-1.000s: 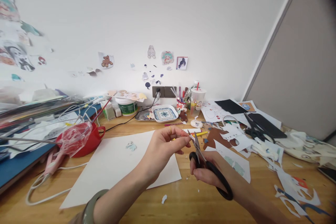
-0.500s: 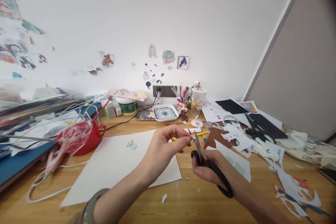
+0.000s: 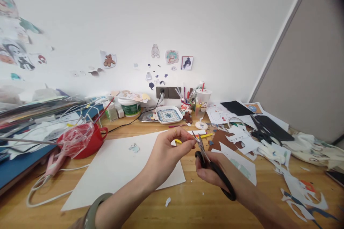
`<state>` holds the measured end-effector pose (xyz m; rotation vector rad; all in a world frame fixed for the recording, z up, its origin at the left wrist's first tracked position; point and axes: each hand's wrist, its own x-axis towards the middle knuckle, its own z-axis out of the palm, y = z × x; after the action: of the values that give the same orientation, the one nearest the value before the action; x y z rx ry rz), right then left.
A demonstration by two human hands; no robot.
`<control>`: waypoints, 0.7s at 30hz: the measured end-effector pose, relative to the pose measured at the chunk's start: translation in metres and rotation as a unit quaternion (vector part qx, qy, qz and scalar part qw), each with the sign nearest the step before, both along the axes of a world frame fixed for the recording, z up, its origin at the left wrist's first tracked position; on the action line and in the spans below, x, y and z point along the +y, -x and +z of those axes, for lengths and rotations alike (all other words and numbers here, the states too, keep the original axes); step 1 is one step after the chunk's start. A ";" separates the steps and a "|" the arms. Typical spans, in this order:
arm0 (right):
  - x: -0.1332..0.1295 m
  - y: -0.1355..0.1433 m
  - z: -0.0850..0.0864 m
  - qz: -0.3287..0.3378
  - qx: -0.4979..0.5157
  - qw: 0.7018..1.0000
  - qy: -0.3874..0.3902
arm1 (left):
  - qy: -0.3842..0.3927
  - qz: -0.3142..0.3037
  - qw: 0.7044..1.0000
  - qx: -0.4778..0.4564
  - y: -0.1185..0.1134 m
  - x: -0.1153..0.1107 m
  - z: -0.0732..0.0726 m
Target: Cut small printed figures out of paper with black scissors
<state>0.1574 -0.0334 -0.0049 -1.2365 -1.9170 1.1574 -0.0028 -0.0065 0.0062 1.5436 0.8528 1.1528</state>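
Note:
My left hand (image 3: 172,150), with a ring and a bracelet, pinches something too small to make out between thumb and fingers. Black-handled scissors (image 3: 220,177) are held in my right hand (image 3: 215,171). Their blades stand slightly apart and point up, close to my left fingertips. Beneath my left arm lies a large white sheet (image 3: 107,171), bearing a small pale-green cutout (image 3: 133,147). A small white scrap (image 3: 168,201) rests on the wooden table (image 3: 150,213) near the front.
A red pot (image 3: 90,143) and a pink cabled tool (image 3: 55,162) stand at left. Behind are a patterned dish (image 3: 169,115) and a lidded cup (image 3: 202,103). Paper scraps (image 3: 295,186), brown paper (image 3: 221,141) and another pair of scissors (image 3: 262,132) cover the right side.
My right hand and the scissors have shifted slightly left. My left hand keeps its pinch in nearly the same place.

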 end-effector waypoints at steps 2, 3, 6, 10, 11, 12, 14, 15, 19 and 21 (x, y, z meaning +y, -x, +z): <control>0.000 0.000 0.000 0.000 0.000 1.000 -0.002 | -0.003 0.000 1.000 0.000 0.000 0.000 0.000; 0.000 0.000 0.000 0.000 0.000 1.000 -0.002 | -0.004 0.000 1.000 0.001 0.000 0.000 0.000; 0.001 -0.001 -0.001 -0.001 -0.004 1.000 -0.004 | -0.006 -0.002 1.000 -0.001 0.000 0.000 0.000; 0.003 -0.001 -0.003 -0.004 -0.014 1.000 -0.006 | -0.003 -0.009 1.000 -0.003 0.000 0.000 0.000; 0.003 -0.001 -0.003 -0.005 -0.016 1.000 -0.006 | -0.002 -0.010 1.000 -0.003 0.000 0.000 0.000; 0.003 -0.001 -0.003 -0.006 -0.018 1.000 -0.007 | 0.000 -0.010 1.000 -0.003 0.000 0.000 0.000; 0.003 -0.001 -0.003 -0.007 -0.018 1.000 -0.008 | 0.003 -0.010 1.000 -0.002 0.001 0.000 0.001; 0.003 -0.001 -0.003 -0.008 -0.018 1.000 -0.008 | 0.005 -0.011 1.000 -0.001 0.001 0.000 0.001; 0.002 0.000 -0.003 -0.011 -0.017 1.000 -0.007 | 0.013 -0.015 1.000 0.000 0.000 0.000 0.003; 0.002 0.000 -0.003 -0.005 -0.015 1.000 -0.006 | 0.019 -0.015 1.000 -0.003 0.000 0.000 0.003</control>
<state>0.1576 -0.0310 -0.0075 -1.2615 -1.9342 1.1266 -0.0031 -0.0069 0.0095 1.5167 0.8391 1.1140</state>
